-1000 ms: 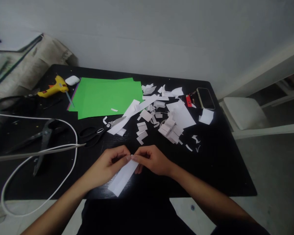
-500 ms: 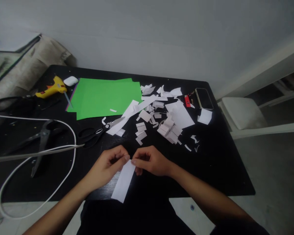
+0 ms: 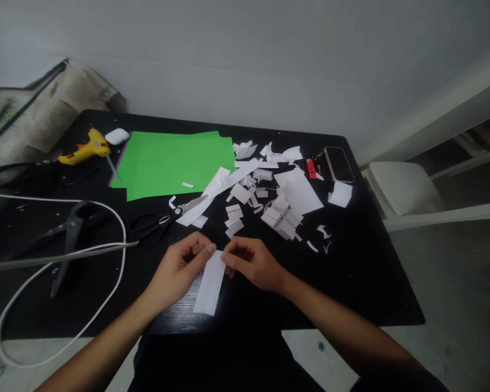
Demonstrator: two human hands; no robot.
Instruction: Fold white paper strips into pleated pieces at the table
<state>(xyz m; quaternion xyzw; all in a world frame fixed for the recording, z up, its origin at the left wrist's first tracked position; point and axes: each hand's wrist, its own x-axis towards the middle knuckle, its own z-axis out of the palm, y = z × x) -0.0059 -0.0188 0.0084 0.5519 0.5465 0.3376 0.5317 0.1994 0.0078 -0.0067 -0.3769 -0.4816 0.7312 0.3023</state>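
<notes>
A white paper strip [image 3: 209, 284] hangs just above the black table [image 3: 351, 272] near its front edge. My left hand [image 3: 182, 267] pinches the strip's top left corner with curled fingers. My right hand [image 3: 251, 262] pinches the top right corner in the same way. The strip points down toward me, nearly upright. Black-handled scissors [image 3: 159, 219] lie just beyond my left hand. A heap of white paper scraps [image 3: 269, 198] is spread out behind both hands.
Green paper sheets [image 3: 173, 162] lie at the back middle. A yellow glue gun [image 3: 85, 151] and a white case [image 3: 116, 135] sit at the back left. Pliers [image 3: 71, 231] and a white cable [image 3: 65, 250] occupy the left side. A phone [image 3: 338, 163] and a red lighter [image 3: 311, 168] are at the back right.
Both hands have moved slightly away from me with the strip. The strip has swung from a slant toward the lower left to nearly upright.
</notes>
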